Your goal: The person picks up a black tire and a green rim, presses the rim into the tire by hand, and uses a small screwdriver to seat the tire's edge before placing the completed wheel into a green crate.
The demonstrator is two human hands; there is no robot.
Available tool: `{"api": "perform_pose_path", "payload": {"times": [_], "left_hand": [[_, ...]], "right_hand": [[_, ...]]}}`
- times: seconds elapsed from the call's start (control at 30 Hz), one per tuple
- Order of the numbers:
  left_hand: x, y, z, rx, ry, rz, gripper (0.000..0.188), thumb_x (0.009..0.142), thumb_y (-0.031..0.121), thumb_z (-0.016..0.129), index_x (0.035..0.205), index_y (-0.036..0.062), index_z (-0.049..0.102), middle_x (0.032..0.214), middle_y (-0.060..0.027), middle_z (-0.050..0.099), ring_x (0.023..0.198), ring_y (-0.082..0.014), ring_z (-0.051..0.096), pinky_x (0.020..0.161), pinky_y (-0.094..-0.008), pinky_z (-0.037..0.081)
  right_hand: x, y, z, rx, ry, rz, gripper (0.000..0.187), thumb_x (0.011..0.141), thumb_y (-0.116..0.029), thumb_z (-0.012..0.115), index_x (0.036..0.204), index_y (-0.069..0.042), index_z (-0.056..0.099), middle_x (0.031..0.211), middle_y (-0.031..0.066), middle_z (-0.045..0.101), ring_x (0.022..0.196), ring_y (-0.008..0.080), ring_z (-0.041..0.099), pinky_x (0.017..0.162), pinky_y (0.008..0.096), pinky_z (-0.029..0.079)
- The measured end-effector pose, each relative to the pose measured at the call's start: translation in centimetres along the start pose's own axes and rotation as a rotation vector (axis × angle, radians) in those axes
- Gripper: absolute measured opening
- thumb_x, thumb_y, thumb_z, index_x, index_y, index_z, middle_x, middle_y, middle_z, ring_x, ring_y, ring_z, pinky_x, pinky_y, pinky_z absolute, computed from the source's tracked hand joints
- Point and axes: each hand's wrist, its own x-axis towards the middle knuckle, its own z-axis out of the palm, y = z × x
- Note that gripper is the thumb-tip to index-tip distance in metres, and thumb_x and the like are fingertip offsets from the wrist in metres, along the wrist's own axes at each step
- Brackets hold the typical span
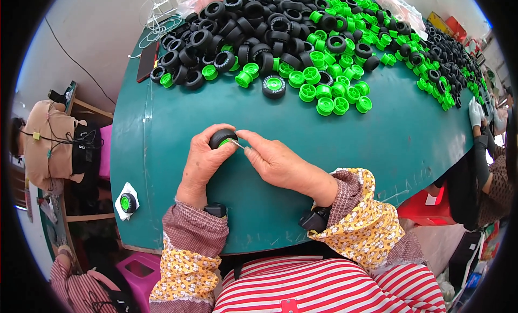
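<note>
Green and broad, the tabletop (pixel 162 129) curves through the head view, with a pale wall behind it. Heaped along its far side are black tyres (pixel 259 38), mixed toward the right with bright green rims (pixel 340 92). At the near edge of the heap, a tyre with a green rim inside it, a fitted wheel (pixel 274 87), lies flat beside loose rims. White cables (pixel 164 27) are bunched at the far left corner.

Nearer the wearer, well apart from the heap, a small black wheel (pixel 221 136) with a green rim is held just above the middle of the tabletop. The left grip (pixel 202 159) clasps it, thumb and fingers on either side of the tyre. The right grip (pixel 280 161) pinches a thin metal tool (pixel 238 144), whose tip meets the green rim at the tyre's edge; the exact contact is too small to tell. Both forearms wear yellow floral sleeves (pixel 186 270).

By the left edge, another wheel (pixel 128 203) rests on white paper (pixel 128 188). At the far right, a co-worker's white-gloved hand (pixel 475 112) is beside the tabletop's edge, near more tyres and rims. A red stool (pixel 426 209) stands below.
</note>
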Motion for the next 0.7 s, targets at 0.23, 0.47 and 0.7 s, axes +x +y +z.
{"api": "perform_pose_path", "payload": {"times": [0.23, 0.47, 0.7], "left_hand": [[-0.4, 0.1, -0.2, 0.114, 0.016, 0.040, 0.028, 0.069, 0.008, 0.065, 0.096, 0.0019, 0.060, 0.077, -0.0002, 0.056, 0.069, -0.0071, 0.052, 0.063, -0.0201, 0.044], [-0.4, -0.4, -0.1, 0.124, 0.010, 0.081, 0.030, 0.070, 0.006, 0.065, 0.099, 0.0033, 0.059, 0.080, -0.0008, 0.056, 0.072, -0.0077, 0.052, 0.064, -0.0209, 0.045], [-0.2, -0.2, 0.1, 0.137, -0.004, 0.104, 0.030, 0.070, 0.006, 0.065, 0.100, 0.0030, 0.059, 0.080, -0.0010, 0.056, 0.072, -0.0079, 0.052, 0.065, -0.0213, 0.045]], "right_hand": [[0.0, -0.5, -0.2, -0.023, -0.074, 0.056, 0.036, 0.087, -0.013, 0.042, 0.120, 0.002, 0.038, 0.089, 0.0264, 0.058, 0.080, 0.0443, 0.055, 0.067, 0.0489, 0.043], [0.4, -1.6, -1.3, 0.437, -0.214, 0.367, 0.038, 0.089, -0.011, 0.040, 0.125, 0.001, 0.036, 0.066, 0.0071, 0.052, 0.053, 0.0161, 0.050, 0.048, 0.0308, 0.042], [0.2, -1.1, -1.1, 0.382, -0.172, 0.296, 0.042, 0.088, -0.012, 0.041, 0.127, 0.001, 0.035, 0.067, 0.0046, 0.049, 0.052, 0.0105, 0.045, 0.048, 0.0274, 0.040]]}}
